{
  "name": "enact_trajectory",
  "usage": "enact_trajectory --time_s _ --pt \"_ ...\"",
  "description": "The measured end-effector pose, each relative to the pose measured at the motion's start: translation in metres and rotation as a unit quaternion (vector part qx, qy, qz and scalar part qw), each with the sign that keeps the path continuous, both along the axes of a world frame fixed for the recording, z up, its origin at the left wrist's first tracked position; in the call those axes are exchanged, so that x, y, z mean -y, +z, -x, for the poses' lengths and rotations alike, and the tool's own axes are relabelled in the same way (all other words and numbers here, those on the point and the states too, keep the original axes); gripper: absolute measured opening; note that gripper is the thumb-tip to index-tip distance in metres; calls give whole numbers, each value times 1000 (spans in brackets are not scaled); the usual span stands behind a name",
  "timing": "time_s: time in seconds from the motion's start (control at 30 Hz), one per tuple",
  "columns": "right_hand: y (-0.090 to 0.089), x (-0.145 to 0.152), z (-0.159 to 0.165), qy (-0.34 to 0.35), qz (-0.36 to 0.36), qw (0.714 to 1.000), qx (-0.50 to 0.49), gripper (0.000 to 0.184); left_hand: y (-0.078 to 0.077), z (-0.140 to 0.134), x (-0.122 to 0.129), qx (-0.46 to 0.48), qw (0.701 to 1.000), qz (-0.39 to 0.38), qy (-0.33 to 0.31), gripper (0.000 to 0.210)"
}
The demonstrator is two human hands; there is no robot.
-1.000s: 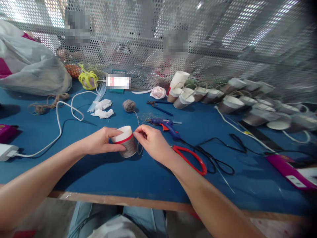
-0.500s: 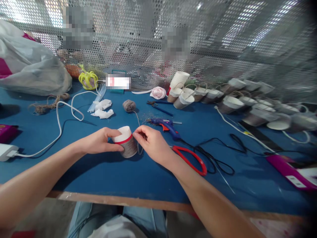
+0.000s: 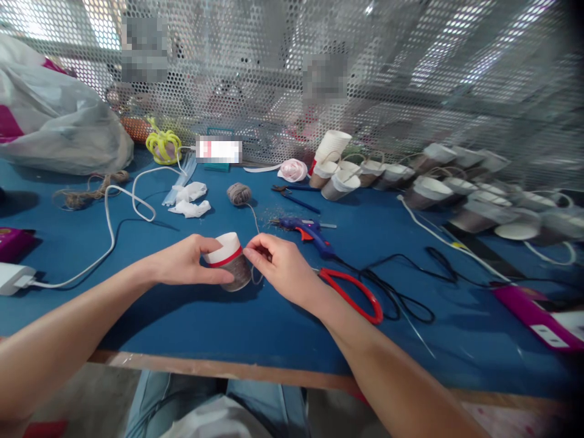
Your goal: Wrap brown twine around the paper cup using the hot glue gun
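My left hand (image 3: 194, 260) grips a paper cup (image 3: 236, 271), fingers inside the white rim and thumb on the outer wall. Grey yarn is wound round the cup's lower part, with a red band above it below the rim. The cup tilts a little over the blue table. At the cup's right side, my right hand (image 3: 278, 261) pinches the grey yarn (image 3: 253, 216) close to the red band. That strand runs back to a small yarn ball (image 3: 239, 194) lying behind the cup. The pinched fingertips partly hide the strand.
Right of my hands lie a blue glue gun (image 3: 310, 231), red-handled scissors (image 3: 351, 295), pliers (image 3: 296, 198) and black cable. Several yarn-wrapped cups (image 3: 429, 191) stand at the back right. A white cable (image 3: 109, 225) and crumpled white scraps (image 3: 189, 208) lie left. A perforated metal panel (image 3: 264, 79) stands behind.
The cup has turned and tilted slightly in my left hand, whose thumb reaches further across the yarn. My right hand stays beside it, still pinching the yarn.
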State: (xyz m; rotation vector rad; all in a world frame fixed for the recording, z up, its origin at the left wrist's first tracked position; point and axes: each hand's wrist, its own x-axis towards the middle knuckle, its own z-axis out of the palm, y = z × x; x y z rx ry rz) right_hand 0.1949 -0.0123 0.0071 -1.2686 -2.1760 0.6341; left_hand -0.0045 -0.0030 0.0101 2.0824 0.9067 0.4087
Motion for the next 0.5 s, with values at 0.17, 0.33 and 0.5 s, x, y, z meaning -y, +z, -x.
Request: enact_trajectory --time_s 0.17,0.33,0.5 --pt "1 1 -1 5 -12 1000 -14 13 -3 -1 1 -5 1000 -19 10 26" --pt "0 0 -1 10 -41 999 -20 12 -4 -1 0 22 998 -37 -44 24" --pt "-1 0 1 20 -46 999 -2 13 -4 -2 1 26 997 -39 -64 26"
